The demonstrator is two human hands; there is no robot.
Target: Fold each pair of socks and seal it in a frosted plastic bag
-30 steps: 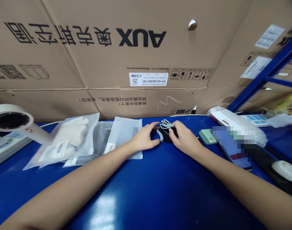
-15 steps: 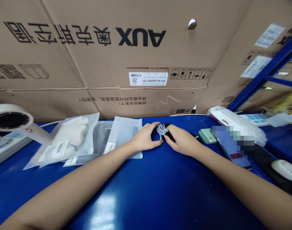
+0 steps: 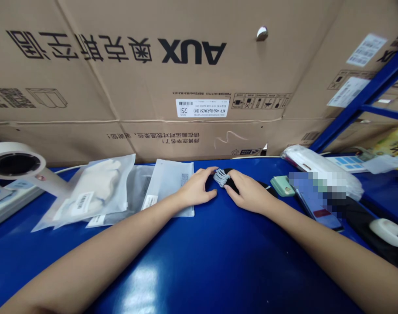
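Observation:
My right hand (image 3: 249,192) is closed around a bundle of black cloth (image 3: 232,179), thumb in front and fingers behind. Grey folded edges (image 3: 221,178) stick out of its left end in several layers. Most of the bundle is hidden by the hand, so I cannot tell its exact kind. My left hand (image 3: 197,187) curves just left of these edges. Its forefinger is at their upper corner, while the thumb stands apart from them, leaving a gap.
Left lie clear zip bags, one with pale cloth (image 3: 103,179) inside, a flat frosted bag (image 3: 168,179), a white handheld fan (image 3: 18,161) and a power strip (image 3: 12,200). Right are a green case (image 3: 283,186), a phone (image 3: 313,200) and a white mouse (image 3: 390,232). Behind stands cardboard (image 3: 136,87).
My left thumb has come away from the grey edges and drawn slightly left. Those edges now sit closer together in a tighter stack. My right hand stays in place.

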